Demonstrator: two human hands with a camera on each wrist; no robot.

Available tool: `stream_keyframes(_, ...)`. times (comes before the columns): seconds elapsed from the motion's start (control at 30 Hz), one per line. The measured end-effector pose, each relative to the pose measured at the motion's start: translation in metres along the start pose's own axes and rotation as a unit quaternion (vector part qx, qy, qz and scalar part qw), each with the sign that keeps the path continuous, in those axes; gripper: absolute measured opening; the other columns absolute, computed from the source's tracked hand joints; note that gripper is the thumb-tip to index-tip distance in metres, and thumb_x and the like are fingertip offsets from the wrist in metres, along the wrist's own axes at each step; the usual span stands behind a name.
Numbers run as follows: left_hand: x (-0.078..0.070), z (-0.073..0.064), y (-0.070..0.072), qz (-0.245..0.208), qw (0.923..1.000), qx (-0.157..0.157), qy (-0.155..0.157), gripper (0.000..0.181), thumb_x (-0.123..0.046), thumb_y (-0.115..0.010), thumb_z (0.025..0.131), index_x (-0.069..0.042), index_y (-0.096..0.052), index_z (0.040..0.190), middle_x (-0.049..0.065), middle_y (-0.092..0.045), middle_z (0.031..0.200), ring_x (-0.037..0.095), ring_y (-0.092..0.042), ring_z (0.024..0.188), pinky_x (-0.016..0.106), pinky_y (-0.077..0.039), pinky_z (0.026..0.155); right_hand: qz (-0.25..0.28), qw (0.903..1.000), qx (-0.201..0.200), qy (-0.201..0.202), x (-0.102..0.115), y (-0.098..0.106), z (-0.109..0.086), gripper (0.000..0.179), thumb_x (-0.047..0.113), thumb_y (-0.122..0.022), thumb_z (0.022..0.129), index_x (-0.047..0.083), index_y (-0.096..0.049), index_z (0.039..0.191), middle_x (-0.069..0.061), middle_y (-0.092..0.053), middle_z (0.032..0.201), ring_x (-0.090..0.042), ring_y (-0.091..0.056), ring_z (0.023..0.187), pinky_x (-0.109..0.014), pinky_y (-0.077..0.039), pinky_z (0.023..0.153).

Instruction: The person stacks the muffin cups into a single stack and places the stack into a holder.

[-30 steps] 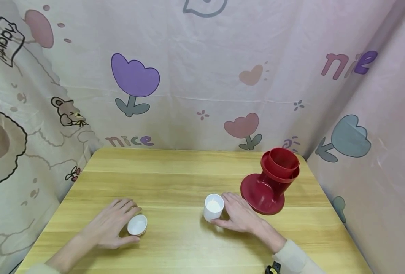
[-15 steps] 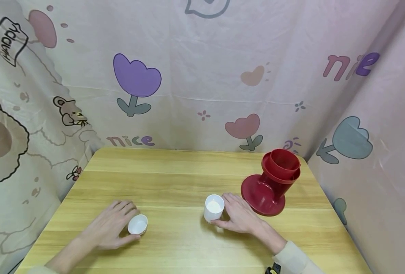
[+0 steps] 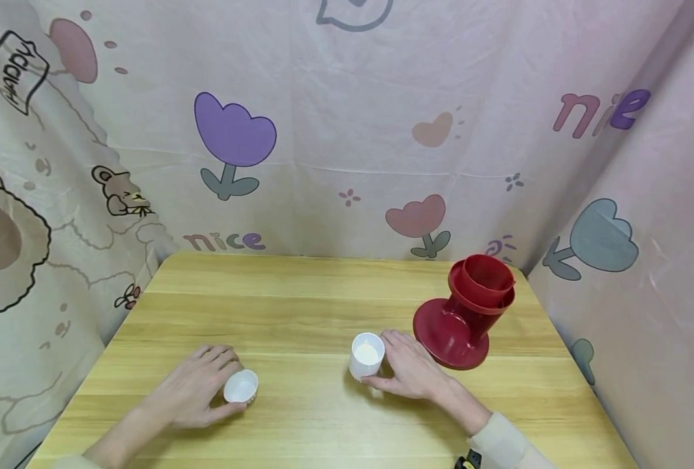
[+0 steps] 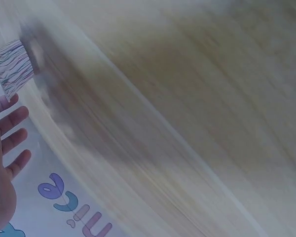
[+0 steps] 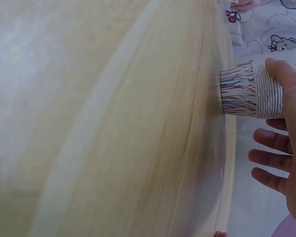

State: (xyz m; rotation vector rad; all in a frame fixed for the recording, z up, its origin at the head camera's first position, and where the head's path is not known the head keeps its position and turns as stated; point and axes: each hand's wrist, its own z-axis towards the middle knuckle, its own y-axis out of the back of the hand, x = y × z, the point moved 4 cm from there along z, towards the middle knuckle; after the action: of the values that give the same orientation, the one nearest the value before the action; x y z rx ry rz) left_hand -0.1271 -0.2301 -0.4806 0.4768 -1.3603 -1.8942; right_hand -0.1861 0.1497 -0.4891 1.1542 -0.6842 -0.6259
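In the head view my left hand (image 3: 197, 391) holds a small white paper cup (image 3: 242, 387), mouth up, between thumb and forefinger at the table's left front. Coloured wavy lines cover that paper cup (image 4: 15, 68) in the left wrist view. Nearer the table's middle, my right hand (image 3: 406, 368) grips a stack of paper cups (image 3: 365, 361) from its right side. The right wrist view gives the stack of cups (image 5: 239, 92) from the side: several nested rims, and the lowest cup printed with coloured lines. The other fingers of the right hand (image 5: 295, 148) spread away from it.
A red plastic stand (image 3: 453, 335) with a round base and a wide cup-like top stands at the right rear of the wooden table (image 3: 300, 293). Printed curtains (image 3: 323, 130) hang behind and along both sides. Something black and yellow (image 3: 468, 460) shows by the right sleeve.
My left hand and its paper cup have shifted slightly to the right. The right hand, the cup stack and the red stand stay in place.
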Motion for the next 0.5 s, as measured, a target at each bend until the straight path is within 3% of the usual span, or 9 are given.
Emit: stream_keyframes(0.5,-0.018,0.014,-0.004,-0.027,0.9996,-0.009,-0.010,0.054,-0.068,-0.067,0.074,-0.021,-0.067,0.100,-0.005,-0.066,0.103,0.017,-0.059,0.105,0.042,-0.049,0.093,0.002,1.0000,0.002,-0.003,0.001,0.001,0.000,0.070,0.079,-0.056,0.076,0.022,-0.055,0.116,0.011,-0.057,0.098,-0.006,-0.052,0.087,-0.028,-0.051,0.079)
